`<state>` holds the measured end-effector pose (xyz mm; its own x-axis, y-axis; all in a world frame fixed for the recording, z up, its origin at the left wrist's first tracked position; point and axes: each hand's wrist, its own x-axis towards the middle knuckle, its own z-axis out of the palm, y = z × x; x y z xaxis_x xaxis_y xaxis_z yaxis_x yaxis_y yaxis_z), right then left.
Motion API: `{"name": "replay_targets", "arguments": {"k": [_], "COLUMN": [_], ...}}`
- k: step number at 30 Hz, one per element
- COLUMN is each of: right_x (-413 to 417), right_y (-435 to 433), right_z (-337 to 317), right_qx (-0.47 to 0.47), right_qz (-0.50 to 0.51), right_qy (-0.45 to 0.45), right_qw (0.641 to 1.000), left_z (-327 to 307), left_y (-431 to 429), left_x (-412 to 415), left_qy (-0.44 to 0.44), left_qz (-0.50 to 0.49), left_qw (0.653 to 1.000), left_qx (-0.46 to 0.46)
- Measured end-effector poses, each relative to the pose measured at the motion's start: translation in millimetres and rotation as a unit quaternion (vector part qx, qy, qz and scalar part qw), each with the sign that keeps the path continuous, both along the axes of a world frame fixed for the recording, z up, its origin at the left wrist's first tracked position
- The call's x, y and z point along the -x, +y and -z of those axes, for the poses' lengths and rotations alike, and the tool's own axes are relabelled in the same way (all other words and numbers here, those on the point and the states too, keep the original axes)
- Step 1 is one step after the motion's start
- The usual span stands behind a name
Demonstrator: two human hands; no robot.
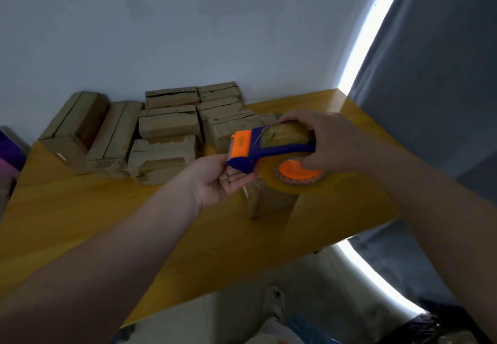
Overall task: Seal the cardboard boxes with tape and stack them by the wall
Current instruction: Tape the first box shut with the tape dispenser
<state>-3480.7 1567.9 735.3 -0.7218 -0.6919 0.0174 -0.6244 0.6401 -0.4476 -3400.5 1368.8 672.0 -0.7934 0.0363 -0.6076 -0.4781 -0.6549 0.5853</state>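
My right hand (330, 142) grips a blue and orange tape dispenser (271, 146) carrying a roll of clear yellowish tape (293, 182), held in the air above the table. My left hand (223, 179) is palm up under the dispenser's orange cutter end, fingers touching its blue tip. Directly below the dispenser stands one cardboard box (269, 198) on the wooden table (80, 217), partly hidden by the roll. Several cardboard boxes (166, 126) are stacked against the white wall (188, 34) at the table's far side.
A grey curtain (435, 75) hangs at the right with a bright strip of light along its edge. A purple object (9, 150) sits at the left edge. Below the table's near edge lie pale floor and my shoe (274, 300).
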Motion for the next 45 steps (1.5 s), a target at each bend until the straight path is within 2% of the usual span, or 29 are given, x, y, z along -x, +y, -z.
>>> {"name": "replay_targets", "arguments": {"k": [8, 13, 19, 23, 25, 27, 33, 37, 41, 43, 45], "right_x": [40.0, 64.7, 73.0, 63.4, 53.1, 43.9, 24.7, 16.2, 17.2, 22.1, 25.2], "right_y": [16.6, 34.2, 37.6, 32.6, 29.3, 25.5, 19.2, 14.8, 27.3, 38.0, 46.4], "right_z": [8.3, 24.4, 36.6, 43.6, 51.4, 55.6, 38.2, 30.6, 31.5, 31.7, 31.4], "right_qx": [-0.006, 0.011, 0.071, 0.116, 0.151, 0.159, 0.046, -0.047, -0.06, -0.097, -0.143], "right_qz": [-0.024, 0.007, 0.052, 0.079, 0.101, 0.107, 0.017, -0.049, -0.066, -0.057, -0.052], "right_qy": [-0.028, -0.071, -0.133, -0.164, -0.191, -0.18, -0.107, -0.058, -0.053, -0.024, 0.005], "right_qw": [0.999, 0.997, 0.987, 0.976, 0.965, 0.965, 0.993, 0.996, 0.995, 0.993, 0.988], "left_z": [13.5, 22.8, 26.6, 18.3, 14.6, 14.1, 17.4, 23.2, 27.8, 33.8, 41.6], "left_y": [23.6, 44.1, 42.6, 34.6, 28.4, 19.9, 8.6, 6.7, -13.9, -22.7, -19.4], "left_x": [33.9, 51.9, 58.9, 54.6, 51.8, 48.7, 27.8, 8.7, -6.5, -14.5, -19.2], "left_qy": [-0.009, -0.026, -0.025, -0.012, -0.011, -0.013, 0.006, 0.015, -0.01, -0.022, -0.024], "left_qz": [0.046, 0.033, 0.018, 0.015, 0.016, 0.019, 0.004, -0.015, -0.073, -0.095, -0.078], "left_qw": [0.992, 0.992, 0.982, 0.983, 0.977, 0.968, 0.962, 0.953, 0.931, 0.919, 0.908], "left_qx": [0.121, 0.118, 0.185, 0.184, 0.214, 0.25, 0.274, 0.303, 0.358, 0.383, 0.41]}}
